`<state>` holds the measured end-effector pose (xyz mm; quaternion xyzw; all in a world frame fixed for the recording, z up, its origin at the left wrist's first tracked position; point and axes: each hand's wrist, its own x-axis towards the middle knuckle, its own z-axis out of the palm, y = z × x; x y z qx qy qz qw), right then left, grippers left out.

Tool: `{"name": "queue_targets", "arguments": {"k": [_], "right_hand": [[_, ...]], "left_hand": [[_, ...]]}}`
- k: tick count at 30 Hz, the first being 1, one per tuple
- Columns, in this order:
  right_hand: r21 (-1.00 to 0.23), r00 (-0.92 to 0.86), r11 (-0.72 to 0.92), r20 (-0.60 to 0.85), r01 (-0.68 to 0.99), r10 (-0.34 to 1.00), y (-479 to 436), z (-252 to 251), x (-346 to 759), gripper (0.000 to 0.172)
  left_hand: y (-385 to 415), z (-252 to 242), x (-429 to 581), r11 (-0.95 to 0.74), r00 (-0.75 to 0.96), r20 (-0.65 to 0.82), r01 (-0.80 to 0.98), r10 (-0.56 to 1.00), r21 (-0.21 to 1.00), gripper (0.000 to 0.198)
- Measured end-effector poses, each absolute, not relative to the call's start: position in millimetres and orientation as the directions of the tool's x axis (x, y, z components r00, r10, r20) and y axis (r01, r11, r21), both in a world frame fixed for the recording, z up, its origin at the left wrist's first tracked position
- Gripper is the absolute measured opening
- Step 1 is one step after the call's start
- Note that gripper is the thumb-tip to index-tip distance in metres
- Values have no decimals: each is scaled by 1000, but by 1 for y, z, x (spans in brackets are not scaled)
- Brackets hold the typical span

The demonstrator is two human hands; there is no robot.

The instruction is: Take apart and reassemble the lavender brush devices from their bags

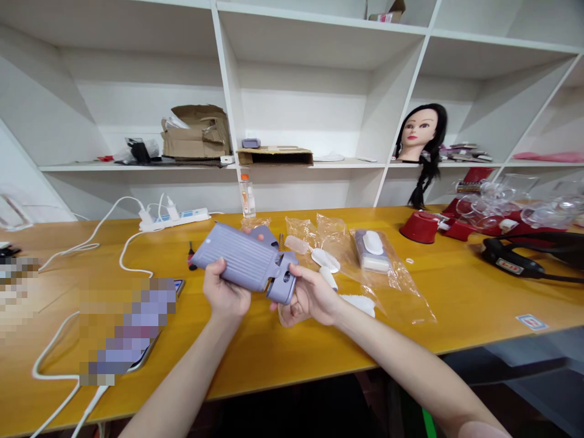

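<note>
In the head view, the left hand (225, 291) and right hand (314, 296) are both clamped on a ribbed lilac plastic casing (241, 258) — held up above the yellow worktop (438, 274) — with a clear plastic bag (392, 292) and white moulded parts (325, 260) just beside it.

our left hand (223, 292) and right hand (314, 295) grip a ribbed lilac case (241, 258). a mannequin head (418, 132) sits at two o'clock.

Yellow tabletop (283, 365) with a white power strip (174, 219), clear plastic bags (401, 298), a red holder (418, 227), a black corded tool (506, 255)
</note>
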<state>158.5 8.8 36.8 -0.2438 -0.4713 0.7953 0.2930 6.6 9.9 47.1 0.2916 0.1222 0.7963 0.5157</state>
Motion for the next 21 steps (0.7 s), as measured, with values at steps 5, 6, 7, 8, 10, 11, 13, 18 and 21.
{"name": "queue_targets", "arguments": {"k": [5, 6, 7, 8, 10, 11, 13, 18, 21], "right_hand": [[-910, -697, -345, -94, -229, 710, 7, 35, 156, 45], [-911, -694, -344, -98, -225, 713, 6, 35, 156, 46], [-912, -691, -345, -104, -221, 716, 6, 35, 155, 48], [-913, -685, -346, -110, -217, 720, 6, 36, 155, 49], [-916, -670, -340, -115, -215, 734, 5, 36, 154, 50], [-918, -659, -334, -116, -216, 743, 5, 36, 154, 49], [-923, -639, -318, -111, -218, 761, 4, 36, 153, 46], [-920, -620, -315, -108, -235, 777, 4, 35, 153, 41], [-924, -610, -302, -102, -234, 786, 6, 34, 153, 39]], "left_hand": [[10, 50, 4, -420, -285, 329, -763, 901, 491, 39], [10, 50, 4, -418, -284, 326, -765, 902, 490, 39], [10, 50, 4, -415, -284, 320, -766, 904, 491, 39], [10, 50, 4, -413, -285, 314, -765, 905, 495, 39], [10, 49, 5, -410, -283, 310, -761, 907, 504, 38], [10, 49, 5, -411, -284, 312, -757, 907, 508, 38], [10, 48, 6, -417, -286, 316, -750, 904, 514, 37], [8, 46, 8, -414, -288, 309, -753, 906, 512, 39], [7, 46, 9, -414, -294, 301, -753, 907, 513, 39]]}}
